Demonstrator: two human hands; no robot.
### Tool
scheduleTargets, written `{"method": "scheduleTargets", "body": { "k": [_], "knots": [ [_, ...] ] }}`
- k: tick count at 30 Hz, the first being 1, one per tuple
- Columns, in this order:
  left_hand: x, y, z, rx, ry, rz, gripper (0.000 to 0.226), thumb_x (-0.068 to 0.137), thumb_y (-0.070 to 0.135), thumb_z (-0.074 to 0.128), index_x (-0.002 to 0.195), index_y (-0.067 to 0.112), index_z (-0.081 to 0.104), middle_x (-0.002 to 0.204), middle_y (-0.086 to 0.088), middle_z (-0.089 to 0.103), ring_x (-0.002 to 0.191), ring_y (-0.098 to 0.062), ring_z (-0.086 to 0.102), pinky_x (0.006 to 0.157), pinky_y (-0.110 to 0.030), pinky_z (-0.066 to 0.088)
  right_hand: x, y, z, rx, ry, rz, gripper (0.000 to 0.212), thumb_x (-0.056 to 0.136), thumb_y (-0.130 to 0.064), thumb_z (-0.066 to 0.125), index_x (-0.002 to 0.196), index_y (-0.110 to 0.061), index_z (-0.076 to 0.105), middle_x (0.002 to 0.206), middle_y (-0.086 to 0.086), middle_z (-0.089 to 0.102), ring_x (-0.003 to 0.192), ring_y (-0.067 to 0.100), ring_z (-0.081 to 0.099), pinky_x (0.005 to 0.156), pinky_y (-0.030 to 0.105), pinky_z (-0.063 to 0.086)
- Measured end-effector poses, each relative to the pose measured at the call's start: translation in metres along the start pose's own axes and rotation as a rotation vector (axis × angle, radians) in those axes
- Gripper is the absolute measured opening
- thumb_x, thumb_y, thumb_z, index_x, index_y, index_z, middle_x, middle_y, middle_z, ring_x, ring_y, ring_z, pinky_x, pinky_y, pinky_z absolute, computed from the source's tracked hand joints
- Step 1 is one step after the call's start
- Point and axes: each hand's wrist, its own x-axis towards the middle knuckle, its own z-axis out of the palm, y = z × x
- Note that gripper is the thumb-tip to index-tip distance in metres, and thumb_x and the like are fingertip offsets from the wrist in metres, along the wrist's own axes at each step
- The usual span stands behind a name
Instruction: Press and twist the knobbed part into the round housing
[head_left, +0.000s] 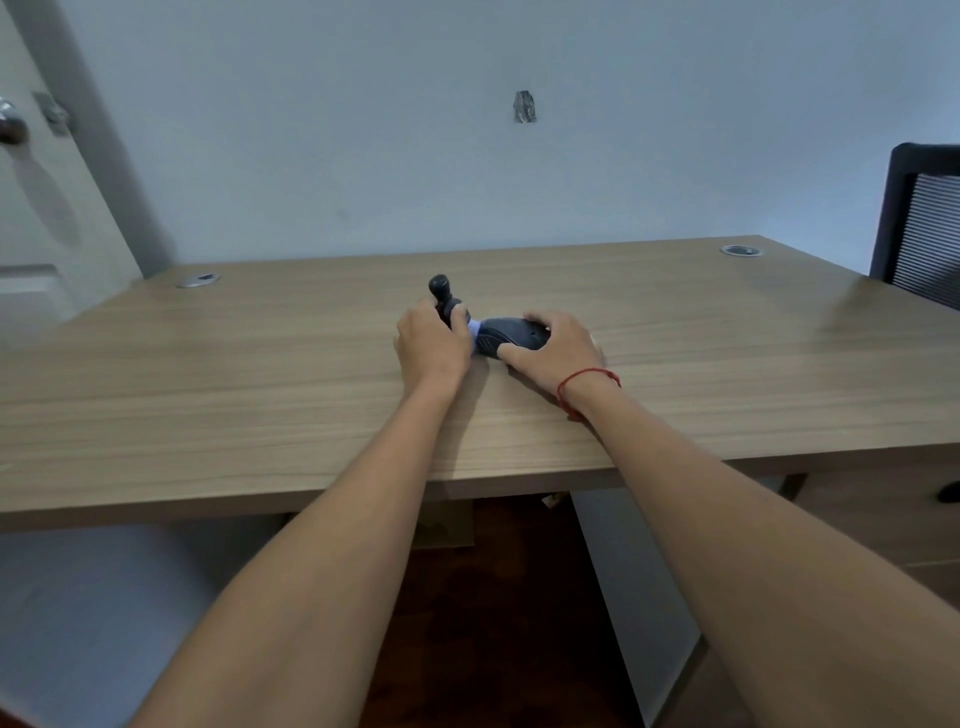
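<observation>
A: Where are the hands?

B: Both are out over the middle of the table (260, 374), close together. The left hand (434, 340) has its fingers curled round a dark handle (441, 296) whose rounded knob sticks up at twelve o'clock from the knuckles.

A: And the other?

B: The right hand (558, 351) grips a dark oblong object (506, 335) lying on the table, fingers over its far end, thumb along the near side. It sits at three o'clock from the left hand, and a pale bluish part (475, 328) shows between the two. What the object is, I cannot tell.

A: Anything else?

B: A red string bracelet (584, 384) on the right wrist, cable grommets (197, 280) at the table's far corners, and a dark chair (919, 223) at two o'clock.
</observation>
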Motion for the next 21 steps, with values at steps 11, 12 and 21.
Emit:
{"method": "scheduleTargets", "body": {
  "k": [11, 12, 21],
  "knots": [
    [0.003, -0.003, 0.0, 0.013, -0.068, -0.076, 0.037, 0.086, 0.032, 0.057, 0.085, -0.005, 0.064, 0.09, -0.023, 0.068, 0.093, -0.039, 0.062, 0.078, -0.043, 0.053, 0.003, 0.0, 0.001, -0.007, -0.001, 0.016, 0.06, 0.07, -0.043, 0.066, 0.129, -0.032, 0.061, 0.129, -0.006, 0.064, 0.122, 0.022, 0.057, 0.107, 0.042, 0.044],
    [0.003, -0.003, 0.0, 0.019, -0.071, -0.062, 0.037, 0.086, 0.032, 0.057, 0.083, -0.004, 0.064, 0.089, -0.023, 0.068, 0.092, -0.039, 0.062, 0.078, -0.044, 0.053, 0.003, 0.001, 0.002, -0.005, -0.001, 0.016, 0.059, 0.069, -0.041, 0.065, 0.127, -0.033, 0.061, 0.129, -0.006, 0.065, 0.121, 0.022, 0.058, 0.107, 0.042, 0.044],
    [-0.005, 0.007, -0.005, -0.117, -0.051, 0.074, 0.028, 0.083, 0.024, 0.061, 0.069, 0.0, 0.062, 0.065, -0.011, 0.065, 0.063, -0.024, 0.059, 0.053, -0.018, 0.039, 0.009, 0.008, 0.002, 0.033, -0.055, -0.033, 0.056, 0.082, -0.009, 0.055, 0.136, -0.026, 0.057, 0.144, -0.001, 0.056, 0.14, 0.02, 0.044, 0.121, 0.045, 0.024]
  ]
}}
